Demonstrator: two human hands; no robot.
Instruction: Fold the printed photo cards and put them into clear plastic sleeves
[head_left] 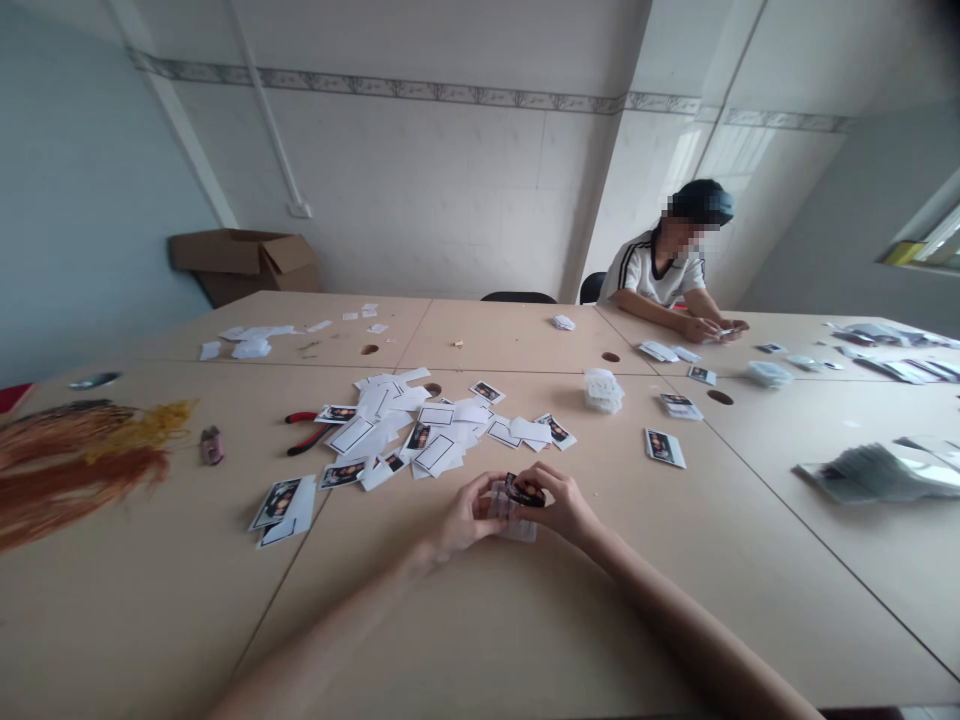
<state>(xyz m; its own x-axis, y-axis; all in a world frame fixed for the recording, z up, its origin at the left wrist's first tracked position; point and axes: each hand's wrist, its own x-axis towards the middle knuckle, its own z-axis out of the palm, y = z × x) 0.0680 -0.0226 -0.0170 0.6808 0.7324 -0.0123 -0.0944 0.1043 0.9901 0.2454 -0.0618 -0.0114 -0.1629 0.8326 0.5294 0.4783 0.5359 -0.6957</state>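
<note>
My left hand [469,517] and my right hand [564,506] meet low in the middle of the view, in front of me. Between them I hold a clear plastic sleeve [514,523], its lower corner showing below my fingers. A small dark photo card [524,491] sits at its top, pinched by the fingertips of my right hand. Just beyond my hands, a loose heap of white paper cards [405,425] with printed photos lies on the beige table [510,640]. Red-handled pliers [307,432] rest at the heap's left side.
Orange and yellow tassels [75,455] lie at the table's left. A person [660,270] sits across the table, handling a small white piece. Clear sleeve stacks [604,390] and silvery packets [877,472] lie right. A cardboard box [244,265] stands by the back wall.
</note>
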